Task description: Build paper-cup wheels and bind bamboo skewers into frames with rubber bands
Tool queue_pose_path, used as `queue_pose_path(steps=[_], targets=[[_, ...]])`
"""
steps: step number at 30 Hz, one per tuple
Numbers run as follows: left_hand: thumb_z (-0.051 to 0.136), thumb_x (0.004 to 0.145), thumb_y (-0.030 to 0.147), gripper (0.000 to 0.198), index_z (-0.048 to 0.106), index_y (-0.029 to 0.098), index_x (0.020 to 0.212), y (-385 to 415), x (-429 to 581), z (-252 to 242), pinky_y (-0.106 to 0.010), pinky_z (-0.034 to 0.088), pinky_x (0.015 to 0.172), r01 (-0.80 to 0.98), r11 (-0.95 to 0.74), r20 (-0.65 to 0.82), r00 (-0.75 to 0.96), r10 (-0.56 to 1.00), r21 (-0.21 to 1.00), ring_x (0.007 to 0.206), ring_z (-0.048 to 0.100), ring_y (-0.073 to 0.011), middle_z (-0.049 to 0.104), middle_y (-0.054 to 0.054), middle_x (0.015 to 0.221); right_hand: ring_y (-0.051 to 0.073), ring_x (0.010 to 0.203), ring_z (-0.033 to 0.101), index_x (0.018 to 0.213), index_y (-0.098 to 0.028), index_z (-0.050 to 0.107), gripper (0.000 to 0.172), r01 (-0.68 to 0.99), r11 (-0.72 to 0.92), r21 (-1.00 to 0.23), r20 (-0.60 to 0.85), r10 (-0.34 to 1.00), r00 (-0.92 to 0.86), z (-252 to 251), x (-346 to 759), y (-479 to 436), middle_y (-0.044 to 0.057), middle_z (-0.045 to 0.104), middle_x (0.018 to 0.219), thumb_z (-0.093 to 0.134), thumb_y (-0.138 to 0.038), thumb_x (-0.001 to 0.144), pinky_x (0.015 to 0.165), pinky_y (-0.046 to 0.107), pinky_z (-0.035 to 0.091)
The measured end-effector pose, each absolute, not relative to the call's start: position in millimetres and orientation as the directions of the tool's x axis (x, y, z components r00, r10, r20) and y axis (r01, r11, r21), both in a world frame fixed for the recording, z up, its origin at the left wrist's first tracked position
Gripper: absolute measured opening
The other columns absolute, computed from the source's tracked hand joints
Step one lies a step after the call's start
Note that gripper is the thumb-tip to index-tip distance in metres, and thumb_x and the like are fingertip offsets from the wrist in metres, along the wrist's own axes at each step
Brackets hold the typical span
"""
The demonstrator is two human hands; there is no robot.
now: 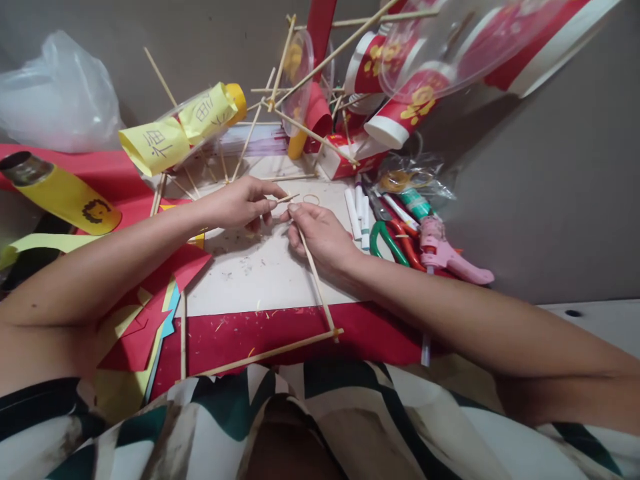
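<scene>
My left hand (245, 203) pinches a thin wooden stick (289, 198) whose tip points toward my right hand. Fingers closed, my right hand (320, 233) grips the upper end of a longer wooden stick (316, 280). That stick runs down toward my lap and meets another stick (275, 352) at a bound corner. Both hands are close together over a white sheet (240, 273) on a red surface. A small rubber band (311, 199) lies just beyond the fingertips of my right hand.
Red-and-white paper cups (405, 107) and a stick frame (273, 105) stand at the back. Markers (353, 213), green-handled scissors (387, 243) and a pink glue gun (445, 253) lie right. A yellow bottle (70, 200), coloured paper (150, 320) and a plastic bag (63, 100) are left.
</scene>
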State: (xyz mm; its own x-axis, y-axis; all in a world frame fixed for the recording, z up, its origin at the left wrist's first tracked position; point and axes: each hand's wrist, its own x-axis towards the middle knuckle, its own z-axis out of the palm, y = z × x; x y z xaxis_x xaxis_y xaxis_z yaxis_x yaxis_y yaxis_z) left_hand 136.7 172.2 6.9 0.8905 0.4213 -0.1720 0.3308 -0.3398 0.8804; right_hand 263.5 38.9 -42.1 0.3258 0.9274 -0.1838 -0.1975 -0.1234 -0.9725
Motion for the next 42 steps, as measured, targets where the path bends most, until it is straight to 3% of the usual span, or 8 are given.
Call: queue_pose_path(steps=[7, 13, 20, 26, 31, 37, 40, 42], targets=[[0.062, 0.083, 0.005, 0.016, 0.075, 0.014, 0.084, 170.1, 142.6, 9.8, -0.019, 0.046, 0.054, 0.285, -0.243, -0.169, 0.897, 0.408, 0.927, 0.058, 0.065, -0.0112, 0.075, -0.005, 0.081, 0.005, 0.030, 0.036, 0.082, -0.020, 0.056, 0.029, -0.204, -0.118, -0.972, -0.184, 0.920, 0.346, -47.2, 260.3, 44.2, -0.008, 0.051, 0.044, 0.052, -0.039, 0.104, 0.032, 0.016, 0.024], [0.062, 0.078, 0.006, 0.018, 0.078, 0.014, 0.076, 172.9, 149.0, 1.1, -0.021, 0.030, 0.046, 0.308, -0.181, -0.190, 0.857, 0.479, 0.934, 0.045, 0.042, -0.0069, 0.066, -0.003, 0.065, 0.005, 0.031, 0.037, 0.082, -0.021, 0.055, 0.032, -0.193, -0.106, -0.975, -0.171, 0.917, 0.360, -49.2, 261.4, 45.1, -0.008, 0.050, 0.045, 0.055, -0.045, 0.103, 0.032, 0.017, 0.023], [0.067, 0.087, 0.020, 0.023, 0.073, 0.013, 0.066, 174.7, 151.7, -6.2, -0.022, 0.025, 0.047, 0.305, -0.126, -0.207, 0.845, 0.493, 0.944, 0.042, 0.037, -0.0042, 0.058, -0.001, 0.055, 0.006, 0.031, 0.038, 0.082, -0.021, 0.054, 0.030, -0.194, -0.134, -0.972, -0.196, 0.917, 0.349, -46.1, 261.9, 42.3, -0.007, 0.051, 0.045, 0.050, -0.039, 0.105, 0.033, 0.017, 0.024], [0.071, 0.086, 0.014, 0.013, 0.076, 0.012, 0.074, 174.7, 155.5, -0.7, -0.020, 0.024, 0.045, 0.335, 0.040, -0.311, 0.817, 0.486, 0.941, 0.039, 0.039, -0.0041, 0.055, 0.001, 0.050, 0.005, 0.031, 0.039, 0.082, -0.020, 0.055, 0.030, -0.198, -0.127, -0.972, -0.190, 0.921, 0.341, -46.8, 262.4, 40.3, -0.008, 0.052, 0.045, 0.050, -0.038, 0.106, 0.032, 0.016, 0.025], [0.069, 0.087, 0.007, 0.014, 0.075, 0.009, 0.074, 177.6, 159.0, 4.1, -0.019, 0.025, 0.044, 0.346, 0.130, -0.365, 0.806, 0.466, 0.929, 0.039, 0.044, -0.0033, 0.066, -0.004, 0.061, 0.006, 0.032, 0.041, 0.082, -0.020, 0.054, 0.030, -0.150, -0.135, -0.979, -0.178, 0.928, 0.326, -44.2, 264.3, 40.3, -0.007, 0.052, 0.046, 0.048, -0.037, 0.106, 0.033, 0.016, 0.027], [0.076, 0.084, 0.005, 0.004, 0.073, 0.006, 0.083, 178.9, 154.6, 10.3, -0.020, 0.019, 0.045, 0.332, 0.199, -0.387, 0.810, 0.441, 0.922, 0.040, 0.040, -0.0002, 0.067, -0.003, 0.062, 0.009, 0.040, 0.054, 0.079, -0.016, 0.062, 0.036, 0.202, -0.253, -0.946, -0.211, 0.955, 0.207, -23.6, 297.4, 43.1, 0.002, 0.064, 0.057, 0.053, -0.041, 0.103, 0.035, 0.018, 0.036], [0.076, 0.086, 0.006, 0.004, 0.072, 0.006, 0.086, 178.8, 152.5, 10.1, -0.021, 0.017, 0.047, 0.316, 0.212, -0.379, 0.807, 0.452, 0.925, 0.041, 0.038, 0.0003, 0.063, -0.001, 0.059, 0.011, 0.050, 0.060, 0.080, -0.015, 0.067, 0.022, 0.492, -0.170, -0.854, -0.003, 0.947, 0.322, -20.5, 328.8, 52.2, 0.003, 0.069, 0.066, 0.062, -0.029, 0.097, 0.046, 0.020, 0.045], [0.074, 0.088, 0.006, 0.002, 0.072, 0.005, 0.088, 179.0, 151.9, 9.3, -0.022, 0.016, 0.048, 0.318, 0.208, -0.379, 0.806, 0.455, 0.925, 0.042, 0.036, 0.0006, 0.061, -0.001, 0.058, 0.015, 0.058, 0.064, 0.083, -0.015, 0.070, 0.011, 0.700, -0.199, -0.686, 0.102, 0.926, 0.364, -23.0, 347.0, 60.9, 0.005, 0.071, 0.071, 0.063, -0.018, 0.091, 0.056, 0.026, 0.051]])
